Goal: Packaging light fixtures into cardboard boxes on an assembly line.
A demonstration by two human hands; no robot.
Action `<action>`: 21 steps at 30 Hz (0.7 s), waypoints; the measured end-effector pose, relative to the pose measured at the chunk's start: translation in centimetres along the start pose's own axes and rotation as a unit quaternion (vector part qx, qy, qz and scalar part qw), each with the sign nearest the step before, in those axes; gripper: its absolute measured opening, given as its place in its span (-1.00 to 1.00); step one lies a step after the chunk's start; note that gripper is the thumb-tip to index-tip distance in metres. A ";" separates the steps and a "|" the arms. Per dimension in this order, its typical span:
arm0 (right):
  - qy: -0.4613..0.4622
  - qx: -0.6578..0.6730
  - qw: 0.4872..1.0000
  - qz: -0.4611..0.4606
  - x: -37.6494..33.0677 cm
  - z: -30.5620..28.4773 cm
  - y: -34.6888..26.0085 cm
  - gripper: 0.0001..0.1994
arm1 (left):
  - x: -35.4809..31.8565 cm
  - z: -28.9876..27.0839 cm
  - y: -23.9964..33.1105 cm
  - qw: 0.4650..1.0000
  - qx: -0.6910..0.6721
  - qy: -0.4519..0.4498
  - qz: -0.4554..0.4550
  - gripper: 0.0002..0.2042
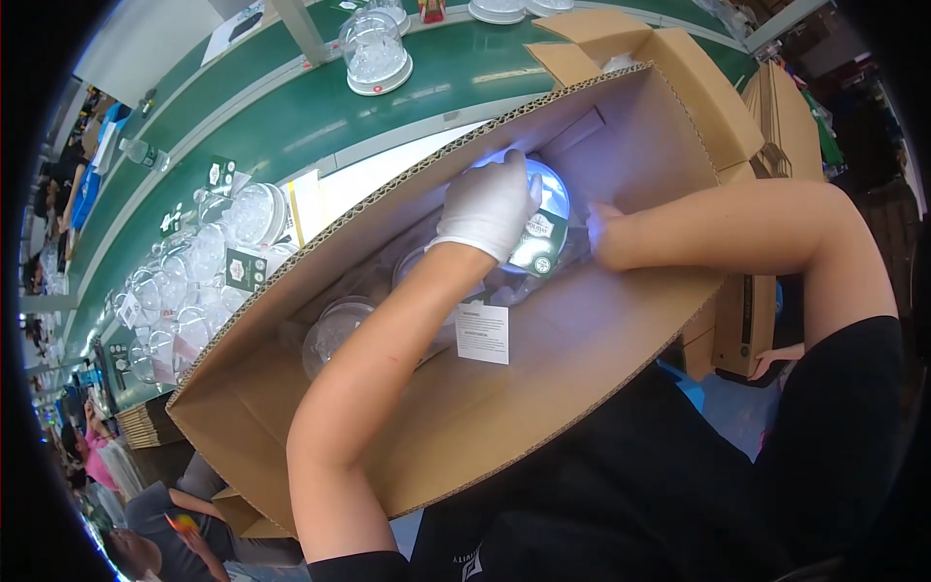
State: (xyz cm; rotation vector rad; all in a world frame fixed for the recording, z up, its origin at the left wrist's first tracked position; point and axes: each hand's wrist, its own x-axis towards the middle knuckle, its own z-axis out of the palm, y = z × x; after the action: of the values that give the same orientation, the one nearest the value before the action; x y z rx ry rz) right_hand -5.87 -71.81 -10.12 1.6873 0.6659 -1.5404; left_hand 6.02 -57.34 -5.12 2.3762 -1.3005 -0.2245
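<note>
My left hand (488, 206), in a white glove, is closed on a round clear dome (550, 186) lit bluish white, inside a long cardboard box (572, 335). A green and white label (539, 241) hangs against the dome's near side. My bare right hand (606, 236) reaches into the box from the right, close beside the dome; its fingers are mostly hidden and washed out by the glow. Below my left forearm other clear domes (339, 325) lie in the box. A white printed tag (482, 335) rests among them.
Many clear domes with tags (208, 252) crowd the green table (291, 116) at left. Another dome (374, 56) stands farther back. An open carton (698, 97) adjoins the box at the far right. A person (179, 524) is at lower left; another hand (781, 359) shows at right.
</note>
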 end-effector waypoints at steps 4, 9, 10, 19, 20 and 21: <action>0.073 0.013 0.996 0.057 1.3 2.3 0.1 -0.77 | 0.3 0.3 1.7 0.997 0.005 -0.069 0.017 -0.65; 0.110 0.051 0.993 0.012 -8.0 1.2 2.6 -0.79 | -0.5 4.1 2.3 0.987 0.000 -0.039 0.154 -0.80; 0.157 0.076 0.984 0.024 -8.8 2.0 3.0 -0.78 | -0.1 4.6 2.7 0.986 0.014 -0.054 0.158 -0.80; 0.510 0.250 0.809 0.152 -18.1 5.6 6.1 -0.71 | 2.3 4.3 2.1 0.980 0.022 -0.146 0.135 -0.70; 0.540 0.256 0.791 0.133 -17.3 5.6 6.6 -0.67 | 2.5 4.0 1.7 0.979 0.011 -0.146 0.144 -0.71; 0.551 0.249 0.788 0.117 -16.8 5.5 6.8 -0.67 | 2.6 3.8 1.2 0.978 0.001 -0.145 0.149 -0.72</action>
State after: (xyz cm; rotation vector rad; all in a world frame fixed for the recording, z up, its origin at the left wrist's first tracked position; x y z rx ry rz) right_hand -6.21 -78.50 7.63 2.9512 0.5553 -0.4019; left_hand 5.23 -61.14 -7.84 2.1703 -1.7684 -0.4909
